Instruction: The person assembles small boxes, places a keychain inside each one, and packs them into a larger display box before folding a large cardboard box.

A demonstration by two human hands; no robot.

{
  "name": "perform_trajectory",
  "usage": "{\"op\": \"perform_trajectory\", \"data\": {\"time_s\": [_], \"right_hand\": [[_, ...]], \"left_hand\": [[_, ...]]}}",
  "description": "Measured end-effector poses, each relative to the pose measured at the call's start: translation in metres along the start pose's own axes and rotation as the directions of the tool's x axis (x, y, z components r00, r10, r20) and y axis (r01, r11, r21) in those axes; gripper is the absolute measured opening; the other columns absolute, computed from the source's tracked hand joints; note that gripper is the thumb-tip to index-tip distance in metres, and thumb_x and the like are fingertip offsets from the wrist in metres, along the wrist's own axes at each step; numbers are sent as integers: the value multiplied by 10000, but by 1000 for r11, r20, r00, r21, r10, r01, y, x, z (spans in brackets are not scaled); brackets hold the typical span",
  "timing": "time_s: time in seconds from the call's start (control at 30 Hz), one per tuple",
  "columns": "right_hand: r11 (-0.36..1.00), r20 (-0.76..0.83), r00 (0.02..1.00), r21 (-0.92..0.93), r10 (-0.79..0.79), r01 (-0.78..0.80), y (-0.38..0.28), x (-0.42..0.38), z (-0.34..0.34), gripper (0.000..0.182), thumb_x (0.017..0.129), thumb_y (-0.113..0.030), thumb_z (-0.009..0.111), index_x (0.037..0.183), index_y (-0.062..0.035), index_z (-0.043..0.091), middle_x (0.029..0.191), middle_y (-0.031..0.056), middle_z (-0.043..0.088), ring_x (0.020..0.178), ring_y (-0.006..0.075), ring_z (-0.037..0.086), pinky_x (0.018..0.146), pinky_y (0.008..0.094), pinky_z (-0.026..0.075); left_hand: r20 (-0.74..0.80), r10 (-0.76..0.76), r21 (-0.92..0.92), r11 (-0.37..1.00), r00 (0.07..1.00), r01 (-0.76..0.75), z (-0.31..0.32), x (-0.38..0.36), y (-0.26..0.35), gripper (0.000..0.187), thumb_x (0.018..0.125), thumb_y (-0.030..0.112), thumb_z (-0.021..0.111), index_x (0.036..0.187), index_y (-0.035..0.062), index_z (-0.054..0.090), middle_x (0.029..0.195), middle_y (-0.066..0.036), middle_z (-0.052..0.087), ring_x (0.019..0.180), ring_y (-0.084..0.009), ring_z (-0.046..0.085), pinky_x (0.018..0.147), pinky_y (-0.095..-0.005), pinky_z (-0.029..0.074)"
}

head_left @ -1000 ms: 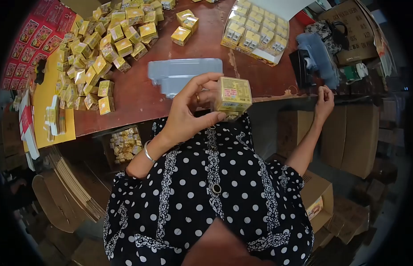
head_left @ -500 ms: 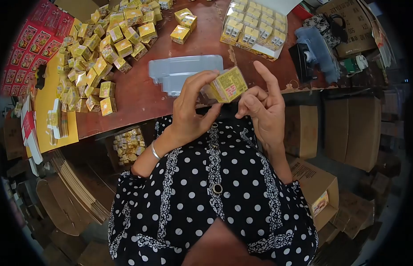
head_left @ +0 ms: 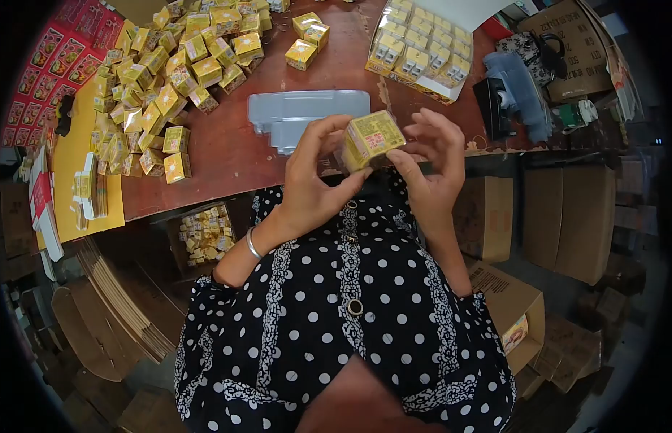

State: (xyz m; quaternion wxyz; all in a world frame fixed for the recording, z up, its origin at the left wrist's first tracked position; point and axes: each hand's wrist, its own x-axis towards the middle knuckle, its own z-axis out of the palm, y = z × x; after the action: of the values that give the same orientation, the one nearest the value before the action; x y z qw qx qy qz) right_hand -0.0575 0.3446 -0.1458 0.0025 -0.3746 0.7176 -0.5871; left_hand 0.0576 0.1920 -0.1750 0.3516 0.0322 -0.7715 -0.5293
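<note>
Over the near edge of the red table point(head_left: 220, 159), as the head camera looks down, a small yellow printed carton point(head_left: 377, 136) with clear plastic around it sits up off the tabletop in the left hand point(head_left: 305, 189), pinched between the thumb below and the bent fingers behind its left side. At the carton's other side is the right hand point(head_left: 435, 177), its thumb tip by the lower right corner and its slightly blurred fingers curved and parted from the thumb; whether that thumb presses on the carton, I cannot tell. Just beyond the left hand lies a flat clear plastic blank point(head_left: 307, 108) (its edge is stepped). A heap of yellow cartons point(head_left: 170, 99) covers the table's left part, partly over a yellow sheet point(head_left: 112, 206), while three loose cartons point(head_left: 301, 55) stand near the far side. Farther right, a display tray point(head_left: 408, 85) holds rows of cartons, and a black box point(head_left: 493, 112) stands near bluish clear plastic pieces point(head_left: 527, 97).
</note>
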Motion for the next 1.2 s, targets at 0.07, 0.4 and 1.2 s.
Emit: {"op": "perform_trajectory", "data": {"time_s": [0.07, 0.4, 1.2], "right_hand": [[916, -12, 941, -232, -338, 326, 9, 10, -5, 520, 899, -71, 730, 1377, -27, 531, 1210, 162, 620, 1133, 222, 620, 904, 341, 566], [957, 545, 838, 249, -11, -149, 16, 35, -18, 632, 874, -280, 778, 1399, -24, 536, 1418, 187, 539, 1312, 268, 527, 1049, 395, 474], [821, 379, 884, 385, 275, -421, 44, 55, -63, 600, 857, -48, 749, 1384, 38, 477, 1220, 96, 639, 1110, 156, 626, 964, 294, 507]], "left_hand": [[102, -305, -304, 897, 947, 322, 2, -2, 8, 686, 773, -33, 805, 1366, 15, 462, 1290, -145, 596, 1164, -232, 645, 950, -325, 546], [170, -375, -436, 801, 911, 411, -7, 4, 7, 687, 777, -41, 799, 1368, 14, 453, 1299, -123, 568, 1172, -210, 630, 973, -325, 543], [305, -207, -121, 960, 930, 253, 11, 57, -14, 715, 846, 123, 808, 1435, 18, 417, 1339, -176, 588, 1185, -281, 632, 983, -378, 532]]}}
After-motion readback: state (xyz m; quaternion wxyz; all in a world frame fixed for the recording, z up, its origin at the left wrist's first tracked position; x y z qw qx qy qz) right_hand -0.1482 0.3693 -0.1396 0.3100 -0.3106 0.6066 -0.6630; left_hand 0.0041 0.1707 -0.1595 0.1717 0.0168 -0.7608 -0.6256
